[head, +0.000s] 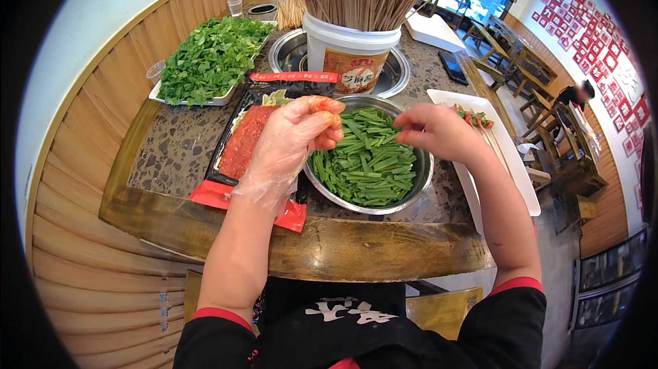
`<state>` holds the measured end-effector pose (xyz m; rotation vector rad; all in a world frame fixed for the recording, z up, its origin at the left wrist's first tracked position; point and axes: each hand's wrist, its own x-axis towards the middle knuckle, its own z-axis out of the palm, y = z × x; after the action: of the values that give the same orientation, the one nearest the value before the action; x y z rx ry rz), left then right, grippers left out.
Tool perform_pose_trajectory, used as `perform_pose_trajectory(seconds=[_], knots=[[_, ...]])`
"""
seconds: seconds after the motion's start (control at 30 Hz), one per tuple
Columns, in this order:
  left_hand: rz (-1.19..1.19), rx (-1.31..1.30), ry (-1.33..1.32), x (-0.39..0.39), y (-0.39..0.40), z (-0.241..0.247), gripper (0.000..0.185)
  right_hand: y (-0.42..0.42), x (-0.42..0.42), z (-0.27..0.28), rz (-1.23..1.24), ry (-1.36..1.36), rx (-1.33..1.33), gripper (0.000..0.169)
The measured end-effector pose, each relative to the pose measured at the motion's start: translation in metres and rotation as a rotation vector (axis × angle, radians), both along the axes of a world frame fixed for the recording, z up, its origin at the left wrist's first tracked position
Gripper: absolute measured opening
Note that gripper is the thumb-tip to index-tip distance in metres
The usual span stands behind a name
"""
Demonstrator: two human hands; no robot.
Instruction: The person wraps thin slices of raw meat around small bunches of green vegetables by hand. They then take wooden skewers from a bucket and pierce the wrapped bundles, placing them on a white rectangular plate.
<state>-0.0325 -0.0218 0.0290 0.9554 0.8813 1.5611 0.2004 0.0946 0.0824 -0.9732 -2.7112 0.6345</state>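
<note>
A steel bowl (369,209) of cut flat green stalks, like garlic chives (367,163), sits at the table's near edge. Over its left rim is my left hand (303,132), in a clear plastic glove, fingers pinched together and reddish at the tips. Whether anything small is between them is hidden. Beneath that hand, an open black-and-red packet (247,199) holds red raw meat pieces (244,140). My right hand (439,130) hovers by the bowl's right rim, fingers curled, with a gap before the thumb. A white tray (514,184) bears skewered meat and greens (475,118).
A white tub (314,40) packed with brown sticks (360,4) stands in the table's round steel well (403,73). Leafy greens (211,60) heap a tray at left. Behind lie pale skewers (290,13), a phone (452,67) and another white tray (437,32). A person (570,95) is far right.
</note>
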Motion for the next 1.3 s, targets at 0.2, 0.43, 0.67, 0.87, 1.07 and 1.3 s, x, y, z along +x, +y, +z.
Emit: perform_pose_trajectory(seconds=[0.2, 0.43, 0.67, 0.87, 1.07, 1.3], knots=[[0.031, 0.026, -0.005, -0.003, 0.000, 0.003, 0.021, -0.034, -0.023, -0.004, 0.343, -0.335, 0.029, 0.039], [0.060, 0.020, 0.001, -0.004, -0.004, 0.008, 0.019, -0.034, -0.030, -0.016, 0.351, -0.431, 0.143, 0.030], [0.140, 0.037, 0.051, -0.010, -0.004, 0.010, 0.018, -0.034, -0.033, -0.026, 0.345, -0.404, 0.182, 0.023], [0.276, 0.114, 0.233, -0.025, -0.009, 0.013, 0.020, -0.031, -0.028, -0.022, 0.278, -0.251, 0.142, 0.023], [0.341, 0.087, 0.372, -0.045, -0.019, 0.015, 0.019, -0.041, -0.034, -0.030, 0.271, -0.276, 0.164, 0.022], [0.480, -0.221, 0.998, -0.068, -0.040, 0.020, 0.020, -0.045, -0.032, -0.045, 0.245, -0.155, 0.245, 0.018]])
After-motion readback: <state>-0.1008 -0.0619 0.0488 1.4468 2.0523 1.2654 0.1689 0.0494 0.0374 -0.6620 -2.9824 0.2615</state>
